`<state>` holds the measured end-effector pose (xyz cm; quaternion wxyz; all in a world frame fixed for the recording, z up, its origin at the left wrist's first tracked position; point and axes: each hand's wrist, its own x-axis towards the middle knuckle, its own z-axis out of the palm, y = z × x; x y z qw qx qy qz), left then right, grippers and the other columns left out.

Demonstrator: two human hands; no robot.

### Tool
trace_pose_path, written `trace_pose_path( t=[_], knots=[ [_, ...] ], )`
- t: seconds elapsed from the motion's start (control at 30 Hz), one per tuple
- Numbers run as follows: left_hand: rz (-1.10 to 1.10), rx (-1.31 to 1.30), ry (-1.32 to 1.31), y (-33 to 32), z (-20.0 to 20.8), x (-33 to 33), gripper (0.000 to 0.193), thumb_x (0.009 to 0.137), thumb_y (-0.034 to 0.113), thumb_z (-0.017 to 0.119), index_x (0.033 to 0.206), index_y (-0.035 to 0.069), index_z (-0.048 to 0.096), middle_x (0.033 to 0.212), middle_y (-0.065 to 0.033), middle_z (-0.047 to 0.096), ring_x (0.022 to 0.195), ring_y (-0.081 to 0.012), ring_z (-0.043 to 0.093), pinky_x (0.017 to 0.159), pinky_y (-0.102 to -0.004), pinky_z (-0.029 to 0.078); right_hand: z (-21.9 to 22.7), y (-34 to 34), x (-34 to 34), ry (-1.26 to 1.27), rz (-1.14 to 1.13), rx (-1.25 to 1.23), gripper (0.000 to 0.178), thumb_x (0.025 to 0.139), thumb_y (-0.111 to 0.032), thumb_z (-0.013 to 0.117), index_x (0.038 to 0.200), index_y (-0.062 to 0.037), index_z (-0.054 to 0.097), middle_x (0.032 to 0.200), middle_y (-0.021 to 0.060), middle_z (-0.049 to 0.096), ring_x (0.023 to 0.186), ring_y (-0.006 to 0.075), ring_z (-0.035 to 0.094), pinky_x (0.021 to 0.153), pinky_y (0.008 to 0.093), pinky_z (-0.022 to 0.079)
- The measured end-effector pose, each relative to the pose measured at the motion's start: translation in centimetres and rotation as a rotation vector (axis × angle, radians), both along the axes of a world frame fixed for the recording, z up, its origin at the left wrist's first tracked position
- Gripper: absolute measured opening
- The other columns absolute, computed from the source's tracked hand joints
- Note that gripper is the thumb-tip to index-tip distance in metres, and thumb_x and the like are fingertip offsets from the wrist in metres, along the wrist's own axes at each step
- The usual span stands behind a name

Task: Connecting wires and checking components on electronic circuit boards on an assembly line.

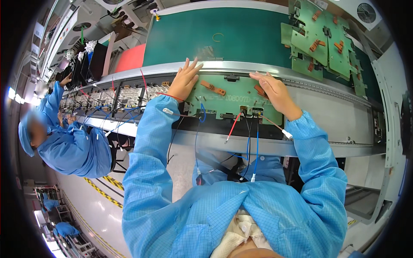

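A green circuit panel (228, 92) lies in a black tray frame (185, 124) on the conveyor line in front of me. My left hand (184, 81) is at its left end, fingers stretched and spread, holding nothing. Over the right end, my right hand (277, 93) lies flat with straight fingers, partly hiding an orange-brown clip (260, 90). Another such clip (213, 87) sits on the panel between my hands. From the panel's near edge hang a red wire (232, 128), a blue wire (257, 148) and black leads. A white connector (287, 133) ends a brown lead near my right wrist.
Beyond the rail is a green work mat (258, 36), with stacked green panels (318, 47) at the right. More wired component trays (129, 96) continue leftward along the line. A person in blue (77, 146) works there, one hand reaching toward black bins (92, 64).
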<state>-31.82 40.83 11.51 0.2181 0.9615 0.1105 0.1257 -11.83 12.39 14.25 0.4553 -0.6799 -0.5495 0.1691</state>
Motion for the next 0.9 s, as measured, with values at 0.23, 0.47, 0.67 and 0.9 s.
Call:
trace_pose_path(
  t=[0.23,0.47,0.67,0.9],
  knots=[
    [0.061,0.134,0.052,-0.9,1.4,0.5,0.044,0.1,0.029,0.034,0.141,0.017,0.042,0.154,-0.0084,0.026,0.144,-0.0354,0.012,0.114,-0.0542,0.015,0.5,0.3,-0.5,-0.134,-0.067,-0.029,0.042,0.102,-0.029,0.033,0.12,-0.0055,0.062,0.13,0.0086,0.058,0.128,0.029,0.047,0.113,0.0442,0.024],
    [0.08,0.15,0.072,-0.6,0.5,0.3,0.045,0.1,0.031,0.035,0.143,0.018,0.039,0.154,-0.0081,0.026,0.144,-0.0344,0.013,0.113,-0.0545,0.015,0.0,0.0,-0.3,-0.053,-0.09,-0.026,0.035,0.1,-0.022,0.038,0.118,-0.0059,0.063,0.127,0.0126,0.059,0.119,0.0271,0.054,0.11,0.0401,0.03],
    [0.203,-0.362,-0.337,-1.9,0.3,-5.4,0.051,0.094,0.01,0.041,0.145,0.01,0.034,0.149,-0.0177,0.033,0.142,-0.0273,0.026,0.113,-0.0462,0.022,1.4,-4.9,-1.6,-0.4,-0.125,0.262,0.036,0.084,0.002,0.056,0.118,-0.0057,0.064,0.099,0.0098,0.06,0.094,0.0231,0.056,0.085,0.0327,0.044],
    [0.383,-0.377,-0.825,-15.4,6.8,-16.4,0.027,0.092,0.0,0.044,0.118,0.0,0.051,0.111,-0.0122,0.054,0.102,-0.0186,0.054,0.086,-0.0301,0.043,3.5,-8.9,-7.8,-0.67,-0.1,0.041,0.067,0.066,-0.012,0.076,0.129,-0.0118,0.056,0.083,0.0046,0.053,0.08,0.0251,0.051,0.073,0.0379,0.042]
  ],
)
